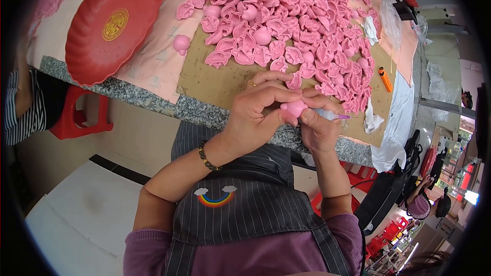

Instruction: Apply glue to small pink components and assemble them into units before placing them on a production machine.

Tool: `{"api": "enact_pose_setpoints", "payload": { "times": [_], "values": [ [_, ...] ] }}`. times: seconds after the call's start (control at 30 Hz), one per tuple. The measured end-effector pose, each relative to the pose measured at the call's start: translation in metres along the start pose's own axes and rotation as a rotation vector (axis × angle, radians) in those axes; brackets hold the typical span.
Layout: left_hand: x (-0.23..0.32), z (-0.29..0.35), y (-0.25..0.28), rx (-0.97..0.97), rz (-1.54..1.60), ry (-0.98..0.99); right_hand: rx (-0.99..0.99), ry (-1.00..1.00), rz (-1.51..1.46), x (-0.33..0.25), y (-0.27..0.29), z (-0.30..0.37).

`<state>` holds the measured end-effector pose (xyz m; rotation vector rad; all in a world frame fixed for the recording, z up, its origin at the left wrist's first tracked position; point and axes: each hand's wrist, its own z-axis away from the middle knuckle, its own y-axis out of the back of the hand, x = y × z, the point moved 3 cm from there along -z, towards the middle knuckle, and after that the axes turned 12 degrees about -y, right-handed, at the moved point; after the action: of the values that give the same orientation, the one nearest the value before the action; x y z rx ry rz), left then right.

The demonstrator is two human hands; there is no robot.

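Over the table's front edge, my two hands meet around a small rounded pink piece (294, 108), smooth like soft plastic. My left hand (250, 115) pinches it between thumb and fingers. From the other side, the thumb and fingertips of my right hand (321, 128) press against it. Tucked in my right hand is a small translucent bottle (325, 114) with a purple needle tip that points right. Just beyond my hands lies a big heap of pink shell-like pieces (286, 15), with some round pink ones (262, 36) among them.
A red scalloped tray (110, 53) lies at the left, near the granite table edge (204, 115). At the right are an orange lighter (385, 79), a crumpled white tissue (372, 117) and clear plastic bags (390, 23). A red stool (79, 115) and a person's striped sleeve (20, 105) show far left.
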<state>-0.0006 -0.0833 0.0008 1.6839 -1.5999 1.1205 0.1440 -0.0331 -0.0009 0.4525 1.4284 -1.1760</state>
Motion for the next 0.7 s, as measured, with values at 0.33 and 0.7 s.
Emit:
{"api": "enact_pose_setpoints", "payload": {
  "times": [0.33, 0.7],
  "values": [
    [0.007, -0.005, 0.0, -0.009, -0.05, -0.102, -0.047, -0.13, -0.148, 0.001, -0.01, -0.003],
    [0.013, -0.008, 0.005, 0.063, -0.31, -0.152, 0.013, -0.181, -0.044, 0.001, -0.024, -0.001]
  ]
}}
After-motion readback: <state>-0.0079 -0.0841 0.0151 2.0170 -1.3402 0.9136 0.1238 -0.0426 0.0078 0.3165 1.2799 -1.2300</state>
